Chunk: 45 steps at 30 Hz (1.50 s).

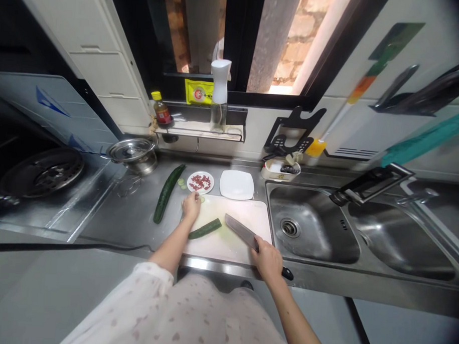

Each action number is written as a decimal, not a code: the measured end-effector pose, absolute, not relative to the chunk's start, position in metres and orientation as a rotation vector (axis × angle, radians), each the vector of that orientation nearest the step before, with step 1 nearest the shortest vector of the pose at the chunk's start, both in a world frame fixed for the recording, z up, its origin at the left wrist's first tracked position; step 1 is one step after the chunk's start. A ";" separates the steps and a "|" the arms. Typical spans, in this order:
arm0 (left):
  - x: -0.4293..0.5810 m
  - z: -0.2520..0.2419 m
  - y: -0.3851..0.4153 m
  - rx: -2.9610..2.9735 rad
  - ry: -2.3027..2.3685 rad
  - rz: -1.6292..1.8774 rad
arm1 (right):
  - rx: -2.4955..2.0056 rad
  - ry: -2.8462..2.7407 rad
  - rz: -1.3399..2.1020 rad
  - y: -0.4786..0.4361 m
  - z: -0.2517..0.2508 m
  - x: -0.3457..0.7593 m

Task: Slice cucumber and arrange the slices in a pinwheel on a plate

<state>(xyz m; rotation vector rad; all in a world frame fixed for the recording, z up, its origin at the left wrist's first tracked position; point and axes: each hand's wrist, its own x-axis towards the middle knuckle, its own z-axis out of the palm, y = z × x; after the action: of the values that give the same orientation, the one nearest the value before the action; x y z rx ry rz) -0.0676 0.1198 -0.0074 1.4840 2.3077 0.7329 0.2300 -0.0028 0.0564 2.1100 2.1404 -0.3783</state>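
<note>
My right hand (268, 259) grips the black handle of a kitchen knife (243, 231). Its broad blade lies low over the white cutting board (250, 218), angled to the upper left. Just left of the blade tip rests a cut cucumber piece (205, 228), cut end to the right. My left hand (191, 207) is at the board's upper left corner, fingers drawn together; what they hold, if anything, is hidden. Beside its fingertips lies a pale cucumber slice (202, 199). A whole cucumber (168, 194) lies on the steel counter to the left, with several slices (181, 183) near it.
Behind the board are a small plate (210, 178) with chopped red pieces and a white square plate (236, 185). A double sink (314, 225) adjoins the board's right side. At the left stand a lidded steel pot (134, 156) and a stove pan (43, 173). A shelf (201, 132) holds bottles.
</note>
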 end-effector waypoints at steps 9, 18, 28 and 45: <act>-0.068 -0.011 0.111 1.671 2.344 0.600 | 2.113 2.139 -0.408 0.000 0.053 0.230; -0.065 -0.002 0.108 1.532 2.357 0.628 | 2.173 2.084 -0.500 0.000 0.062 0.221; -0.057 -0.004 0.061 1.555 2.181 0.938 | 2.341 1.991 -0.672 0.004 0.073 0.213; -0.031 -0.005 0.030 2.171 1.609 0.903 | 1.929 2.247 -0.683 0.016 0.080 0.167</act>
<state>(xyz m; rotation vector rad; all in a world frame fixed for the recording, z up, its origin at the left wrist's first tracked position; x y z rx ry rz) -0.0307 0.0304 -0.0048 2.1713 1.6091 0.9032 0.1665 0.0163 0.0800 1.9294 2.2470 -0.6835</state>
